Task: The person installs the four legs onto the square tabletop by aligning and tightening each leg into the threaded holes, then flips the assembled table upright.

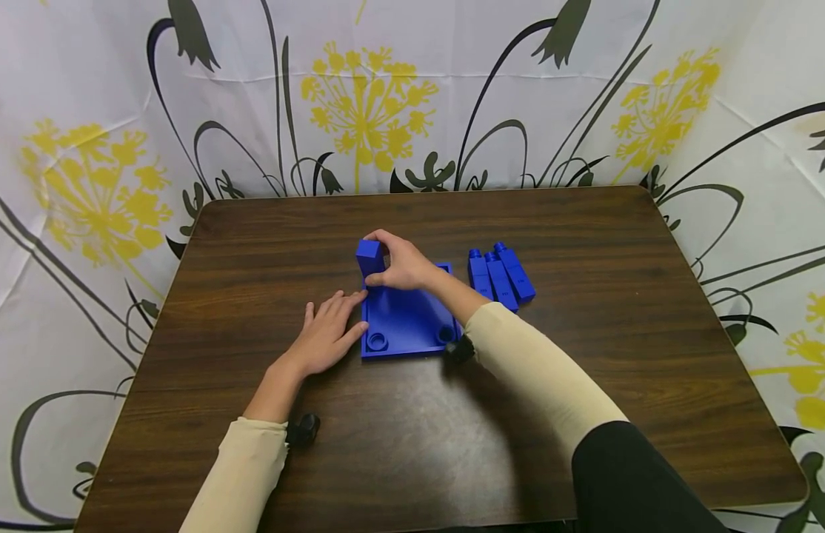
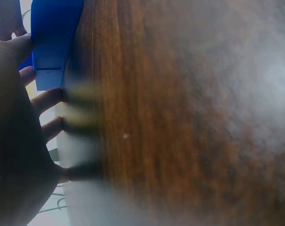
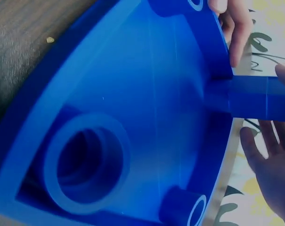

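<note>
A shallow blue square tabletop (image 1: 409, 318) lies underside up on the table, with raised edges and round sockets at its corners. At its far left corner a blue table leg (image 1: 369, 256) stands upright. My right hand (image 1: 404, 265) grips this leg between thumb and fingers; the right wrist view shows the leg (image 3: 255, 98) at the corner, its lower end hidden by the rim. My left hand (image 1: 324, 337) is beside the left edge, fingers spread, with thumb and forefinger against the edge. In the left wrist view the tabletop's side (image 2: 52, 42) meets the fingertips.
Right of the tabletop lie three loose blue legs (image 1: 499, 280) side by side, round pegs pointing away. The brown wooden table (image 1: 252, 244) ends at a flower-print cloth (image 1: 412, 44) behind it. The right forearm crosses over the tabletop's right side.
</note>
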`<state>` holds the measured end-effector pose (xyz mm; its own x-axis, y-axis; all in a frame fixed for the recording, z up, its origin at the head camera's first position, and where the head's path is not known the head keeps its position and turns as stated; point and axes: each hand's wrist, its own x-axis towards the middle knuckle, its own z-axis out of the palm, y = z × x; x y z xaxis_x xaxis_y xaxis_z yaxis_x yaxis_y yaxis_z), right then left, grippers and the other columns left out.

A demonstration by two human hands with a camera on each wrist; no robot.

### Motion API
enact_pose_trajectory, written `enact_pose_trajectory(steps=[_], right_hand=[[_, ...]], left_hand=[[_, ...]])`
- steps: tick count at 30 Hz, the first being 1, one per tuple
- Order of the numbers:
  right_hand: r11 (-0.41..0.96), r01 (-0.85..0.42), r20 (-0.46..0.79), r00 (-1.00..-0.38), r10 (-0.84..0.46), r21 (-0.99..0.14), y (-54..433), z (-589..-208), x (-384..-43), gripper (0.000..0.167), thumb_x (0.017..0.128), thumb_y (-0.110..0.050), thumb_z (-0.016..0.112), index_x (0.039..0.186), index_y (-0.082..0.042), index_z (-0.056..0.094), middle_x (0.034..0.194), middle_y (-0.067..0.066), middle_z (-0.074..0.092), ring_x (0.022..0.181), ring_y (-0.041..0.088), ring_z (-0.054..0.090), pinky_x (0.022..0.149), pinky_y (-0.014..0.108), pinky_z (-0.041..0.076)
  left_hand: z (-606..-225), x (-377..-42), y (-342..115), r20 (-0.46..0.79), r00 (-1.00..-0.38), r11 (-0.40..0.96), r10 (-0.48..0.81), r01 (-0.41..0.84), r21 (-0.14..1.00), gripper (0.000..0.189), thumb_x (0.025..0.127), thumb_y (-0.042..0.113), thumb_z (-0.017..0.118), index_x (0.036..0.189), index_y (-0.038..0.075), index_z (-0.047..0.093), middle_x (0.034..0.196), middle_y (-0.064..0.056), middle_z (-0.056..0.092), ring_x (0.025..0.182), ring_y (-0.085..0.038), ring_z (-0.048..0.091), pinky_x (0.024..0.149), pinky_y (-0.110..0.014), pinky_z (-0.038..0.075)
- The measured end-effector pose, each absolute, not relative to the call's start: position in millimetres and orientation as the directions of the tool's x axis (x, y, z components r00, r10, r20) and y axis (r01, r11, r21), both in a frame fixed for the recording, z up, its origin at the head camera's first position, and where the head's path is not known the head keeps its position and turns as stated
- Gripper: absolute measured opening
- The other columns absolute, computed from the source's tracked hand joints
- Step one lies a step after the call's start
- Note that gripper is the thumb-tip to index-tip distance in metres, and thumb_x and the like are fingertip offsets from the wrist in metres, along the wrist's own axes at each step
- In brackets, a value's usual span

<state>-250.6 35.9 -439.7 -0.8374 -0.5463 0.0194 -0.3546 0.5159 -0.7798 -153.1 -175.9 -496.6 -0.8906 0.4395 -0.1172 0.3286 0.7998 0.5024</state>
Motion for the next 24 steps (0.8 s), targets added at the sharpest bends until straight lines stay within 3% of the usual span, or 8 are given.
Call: enact_pose_trajectory(steps=[5,8,14,24], right_hand=[[0.372,-0.324,0.010,-0.766,-0.643,-0.870,39.5,-437.8,-254.2,0.070,0.083,0.006,0.069,0.146,-0.009,0.042,0.140,0.013,0.049,0.125,0.024,0.051,0.104,0.038,0.041],[0.337,-0.317,0.014,-0.746,-0.666,-0.886,40.6,-438.0,-254.9,0.068,0.084,0.010,0.066,0.145,-0.006,0.043,0.141,0.014,0.049,0.127,0.025,0.050,0.105,0.037,0.040],[0.369,-0.330,0.016,-0.764,-0.645,-0.869,42.1,-440.0,-256.2,0.060,0.084,0.004,0.072,0.139,-0.001,0.049,0.131,0.014,0.058,0.122,0.023,0.054,0.099,0.032,0.046],[0.454,-0.326,0.015,-0.825,-0.564,-0.829,41.2,-439.6,-253.9,0.053,0.080,-0.013,0.082,0.126,-0.007,0.057,0.117,0.007,0.065,0.114,0.023,0.060,0.098,0.035,0.044]], left_hand=[[-496.2,-153.3,-175.6,-0.118,-0.890,0.800,0.440,0.329,0.502,0.060,0.103,0.050,0.040,0.156,0.025,0.024,0.157,-0.010,0.029,0.148,-0.034,0.009,0.106,-0.072,-0.005],[-495.2,-153.1,-175.3,-0.120,-0.890,0.801,0.439,0.327,0.501,0.060,0.103,0.050,0.039,0.156,0.025,0.024,0.157,-0.011,0.029,0.148,-0.034,0.009,0.106,-0.071,-0.005],[-494.6,-153.0,-175.7,-0.124,-0.889,0.803,0.440,0.328,0.499,0.061,0.103,0.050,0.039,0.156,0.026,0.023,0.158,-0.011,0.029,0.148,-0.033,0.008,0.106,-0.071,-0.005],[-493.4,-152.4,-174.9,-0.119,-0.889,0.801,0.442,0.331,0.499,0.061,0.103,0.050,0.039,0.156,0.026,0.023,0.158,-0.011,0.029,0.148,-0.033,0.008,0.106,-0.071,-0.004]])
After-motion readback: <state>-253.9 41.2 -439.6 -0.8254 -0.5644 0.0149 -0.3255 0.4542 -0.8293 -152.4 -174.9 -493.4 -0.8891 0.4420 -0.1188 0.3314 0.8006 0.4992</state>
